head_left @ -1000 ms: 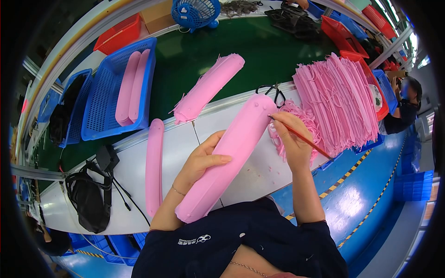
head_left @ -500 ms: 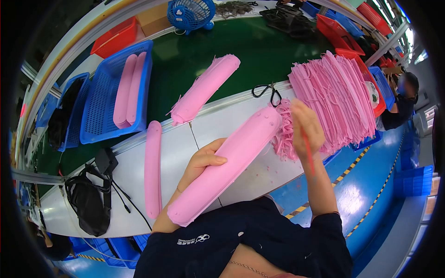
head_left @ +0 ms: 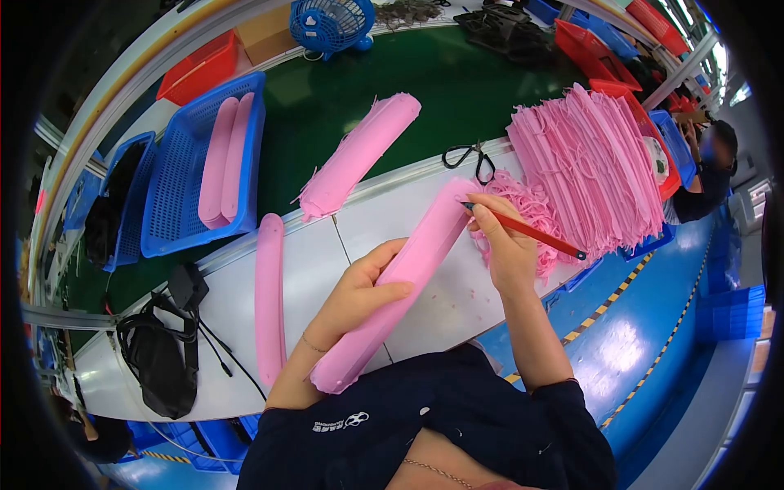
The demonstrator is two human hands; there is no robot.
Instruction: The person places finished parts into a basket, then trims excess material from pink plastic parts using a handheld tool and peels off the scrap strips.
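Note:
A long pink piece (head_left: 408,282) is held at a slant over the white table by my left hand (head_left: 363,286), whose thumb lies across it and whose fingers wrap its far side. My right hand (head_left: 506,241) pinches a slim red tool (head_left: 539,234); its dark tip touches the piece close to the upper end. Just beyond that end lie black-handled scissors (head_left: 472,159) and a heap of pink trimmings (head_left: 527,208). Another long pink piece (head_left: 269,298) lies on the table to the left, and one with ragged edges (head_left: 359,157) rests farther back.
A blue basket (head_left: 167,208) at the left holds two pink pieces. A large pink stack (head_left: 588,171) stands at the right. A black bag (head_left: 163,363) with cables lies at the front left. A blue fan (head_left: 331,24) is at the back. Another person (head_left: 706,188) is at the far right.
Half a second ago my right hand was off the piece, with the tool pointing down. It has come back to the piece's upper end, and the piece has rolled in my left hand.

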